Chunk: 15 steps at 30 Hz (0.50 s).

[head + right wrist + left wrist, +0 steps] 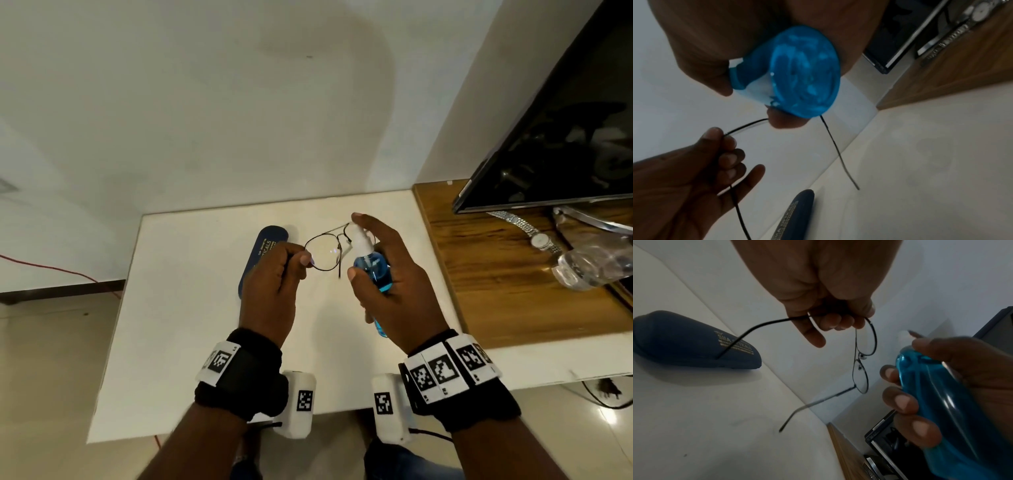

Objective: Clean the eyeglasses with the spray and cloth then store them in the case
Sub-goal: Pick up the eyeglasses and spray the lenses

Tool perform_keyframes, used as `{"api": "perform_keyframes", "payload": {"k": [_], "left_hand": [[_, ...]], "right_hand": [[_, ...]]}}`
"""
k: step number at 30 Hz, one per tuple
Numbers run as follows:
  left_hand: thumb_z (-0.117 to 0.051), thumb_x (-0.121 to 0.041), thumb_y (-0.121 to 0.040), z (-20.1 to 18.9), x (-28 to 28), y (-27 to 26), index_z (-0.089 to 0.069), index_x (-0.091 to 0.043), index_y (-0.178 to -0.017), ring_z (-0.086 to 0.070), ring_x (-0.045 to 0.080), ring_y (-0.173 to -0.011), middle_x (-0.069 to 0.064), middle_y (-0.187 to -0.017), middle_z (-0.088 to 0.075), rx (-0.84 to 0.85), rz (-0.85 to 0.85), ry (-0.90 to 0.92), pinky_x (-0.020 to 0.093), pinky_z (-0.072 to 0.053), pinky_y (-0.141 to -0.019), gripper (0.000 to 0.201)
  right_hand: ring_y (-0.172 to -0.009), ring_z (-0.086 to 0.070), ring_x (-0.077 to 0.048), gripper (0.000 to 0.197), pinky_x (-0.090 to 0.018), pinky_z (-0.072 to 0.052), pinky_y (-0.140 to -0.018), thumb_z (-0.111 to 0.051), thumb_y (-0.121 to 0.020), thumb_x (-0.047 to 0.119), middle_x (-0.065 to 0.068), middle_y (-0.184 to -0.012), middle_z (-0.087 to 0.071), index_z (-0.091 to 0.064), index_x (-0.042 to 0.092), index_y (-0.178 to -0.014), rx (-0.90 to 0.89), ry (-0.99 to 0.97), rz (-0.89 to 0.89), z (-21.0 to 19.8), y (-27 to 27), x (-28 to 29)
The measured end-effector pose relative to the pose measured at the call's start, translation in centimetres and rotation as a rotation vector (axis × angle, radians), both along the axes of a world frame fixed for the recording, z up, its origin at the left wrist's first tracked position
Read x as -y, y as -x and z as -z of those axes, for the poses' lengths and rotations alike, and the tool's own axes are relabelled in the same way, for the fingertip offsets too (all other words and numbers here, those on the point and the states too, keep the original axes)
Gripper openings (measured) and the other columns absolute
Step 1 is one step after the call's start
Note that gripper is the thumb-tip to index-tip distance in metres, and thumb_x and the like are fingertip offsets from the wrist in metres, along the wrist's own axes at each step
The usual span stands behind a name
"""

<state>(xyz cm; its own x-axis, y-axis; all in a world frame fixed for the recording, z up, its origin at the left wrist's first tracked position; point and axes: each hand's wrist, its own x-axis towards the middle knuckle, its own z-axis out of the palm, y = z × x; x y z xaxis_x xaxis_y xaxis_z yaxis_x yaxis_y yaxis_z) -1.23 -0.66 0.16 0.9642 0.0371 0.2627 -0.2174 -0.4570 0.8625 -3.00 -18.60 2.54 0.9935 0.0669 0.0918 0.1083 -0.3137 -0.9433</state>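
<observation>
Thin black wire-framed eyeglasses point(323, 251) hang above the white table point(191, 308), temples unfolded. My left hand point(274, 274) pinches the frame's left edge point(869, 324) between thumb and curled fingers. My right hand point(387, 274) grips a blue spray bottle point(373, 270) with a white nozzle, index finger resting on top of the pump, nozzle close to the right lens. The bottle's round base point(801, 73) fills the right wrist view. A dark blue glasses case point(263, 255) lies closed on the table behind my left hand point(818, 296). No cloth is visible.
A wooden surface point(496, 274) adjoins the table on the right, carrying a dark screen point(565, 137), a metal wristwatch point(537, 240) and a clear plastic bottle point(589, 263). A white wall stands behind the table. A red cable point(51, 269) runs along the floor at left.
</observation>
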Motion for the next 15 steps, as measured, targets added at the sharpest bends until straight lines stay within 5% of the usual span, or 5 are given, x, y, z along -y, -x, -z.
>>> {"api": "perform_keyframes", "payload": {"k": [6, 12, 15], "left_hand": [[-0.043, -0.037, -0.098, 0.59, -0.58, -0.25, -0.058, -0.026, -0.088, -0.057, 0.006, -0.078, -0.017, -0.08, -0.059, 0.056, -0.003, -0.033, 0.011, -0.042, -0.069, 0.022], [-0.043, -0.035, -0.098, 0.28, -0.57, -0.23, -0.056, -0.028, -0.088, -0.055, -0.001, -0.078, -0.02, -0.08, -0.056, 0.061, -0.022, -0.053, 0.005, -0.037, -0.07, 0.018], [-0.046, -0.029, -0.099, 0.2, -0.47, -0.22, -0.056, -0.026, -0.087, -0.054, -0.003, -0.078, -0.019, -0.079, -0.057, 0.047, -0.027, -0.047, 0.005, -0.037, -0.07, 0.016]], "right_hand": [[-0.098, -0.052, 0.02, 0.065, 0.007, -0.035, -0.083, -0.064, -0.092, 0.023, 0.033, -0.108, -0.049, -0.031, 0.051, -0.141, 0.1, 0.247, -0.048, -0.35, -0.02, -0.79], [-0.097, -0.05, 0.022, 0.059, 0.008, -0.035, -0.081, -0.063, -0.093, 0.025, 0.026, -0.105, -0.048, -0.033, 0.046, -0.139, 0.108, 0.307, -0.046, -0.14, 0.04, -0.71], [-0.091, -0.055, 0.014, 0.054, 0.003, -0.039, -0.076, -0.062, -0.093, 0.024, 0.027, -0.095, -0.051, -0.041, 0.039, -0.141, 0.094, 0.314, -0.04, -0.02, 0.01, -0.59]]}}
